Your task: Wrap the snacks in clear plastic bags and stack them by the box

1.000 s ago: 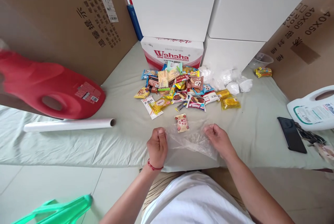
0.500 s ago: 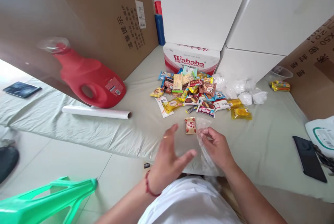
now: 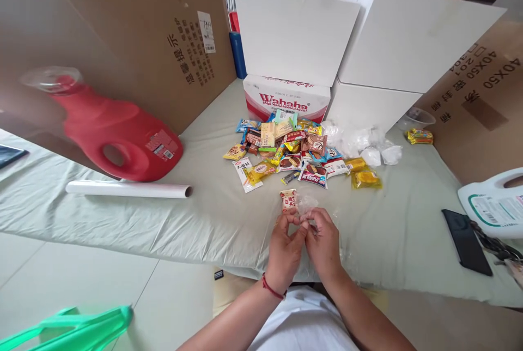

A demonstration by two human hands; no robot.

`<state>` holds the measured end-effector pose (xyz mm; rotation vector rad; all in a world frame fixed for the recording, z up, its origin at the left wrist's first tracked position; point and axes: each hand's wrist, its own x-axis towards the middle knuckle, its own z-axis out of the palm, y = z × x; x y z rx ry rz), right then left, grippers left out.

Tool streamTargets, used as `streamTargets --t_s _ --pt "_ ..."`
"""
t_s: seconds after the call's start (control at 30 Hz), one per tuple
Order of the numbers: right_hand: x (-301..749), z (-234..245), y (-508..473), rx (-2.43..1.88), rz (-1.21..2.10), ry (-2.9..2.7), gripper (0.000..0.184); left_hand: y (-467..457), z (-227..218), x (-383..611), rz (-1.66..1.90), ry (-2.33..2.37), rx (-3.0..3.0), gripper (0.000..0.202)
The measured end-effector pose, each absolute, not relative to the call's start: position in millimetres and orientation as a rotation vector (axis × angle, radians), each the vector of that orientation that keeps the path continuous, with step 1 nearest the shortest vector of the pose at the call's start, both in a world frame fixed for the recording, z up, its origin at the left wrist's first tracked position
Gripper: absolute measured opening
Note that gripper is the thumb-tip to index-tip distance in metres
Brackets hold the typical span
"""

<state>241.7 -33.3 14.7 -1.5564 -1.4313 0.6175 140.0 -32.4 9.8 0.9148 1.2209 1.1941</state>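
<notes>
Both hands meet low in the middle of the head view, fingertips touching. My left hand [image 3: 286, 244] is closed, thumb and fingers pinching the edge of a clear plastic bag [image 3: 307, 201]. My right hand [image 3: 324, 244] pinches the same thin bag from the other side. Much of the bag is see-through, so its outline is hard to follow. Just beyond my left fingers lies a small cream and red snack packet [image 3: 288, 198], flat on the cloth. Farther back spreads a pile of wrapped snacks [image 3: 281, 146] in many colours.
A Wahaba-style carton printed "Wahaha" [image 3: 286, 98] stands behind the pile, with crumpled clear plastic [image 3: 363, 141] beside it. On the left are a red jug [image 3: 122, 138] and a white roll [image 3: 128, 189]. A phone [image 3: 466, 242] and a white jug [image 3: 496, 204] sit at right.
My left hand has moved right, from open in the air to pinching the plastic bag beside my right hand. The camera view has shifted slightly.
</notes>
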Motion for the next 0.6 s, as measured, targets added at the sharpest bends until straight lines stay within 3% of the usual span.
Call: streamTargets --t_s 0.17,0.37,0.6 --pt "250.7 16.5 -32.6 -1.524 0.789 -1.214 0.018 -24.9 10.1 124.8 1.215 1.2 0.639 0.036" --pt "285.1 29.2 -47.2 -1.475 1.002 -0.814 0.037 -21.3 5.7 91.4 1.236 1.269 0.346 0.045" --pt "334.1 11.4 -51.4 -1.712 0.964 -0.916 0.042 8.7 -18.7 67.3 1.134 1.65 1.121 0.026"
